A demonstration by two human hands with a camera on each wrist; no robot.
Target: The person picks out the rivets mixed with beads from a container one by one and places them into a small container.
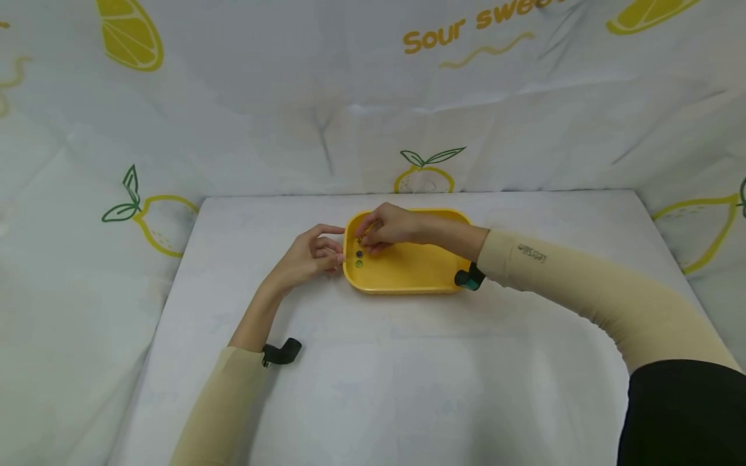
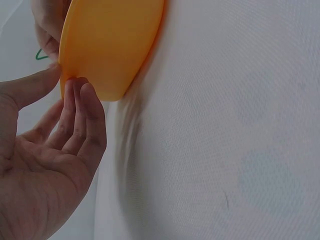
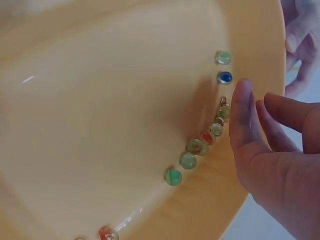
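A yellow oval tray point(image 1: 408, 268) lies on the white cloth. Several glass marbles line its left inner wall, among them a blue marble point(image 3: 225, 77) and a green marble point(image 3: 173, 176). My right hand point(image 1: 384, 228) hovers over that left end, its thumb point(image 3: 243, 115) just beside the marble row and its fingers loosely bent; nothing shows between them. My left hand point(image 1: 315, 254) lies on the cloth at the tray's left. Its thumb and straight fingertips point(image 2: 80, 97) touch the tray rim point(image 2: 107, 50).
The white table cloth point(image 1: 373, 388) stretches wide in front of the tray. Lemon-print fabric walls point(image 1: 146, 129) close off the back and both sides. A black strap sits on each wrist.
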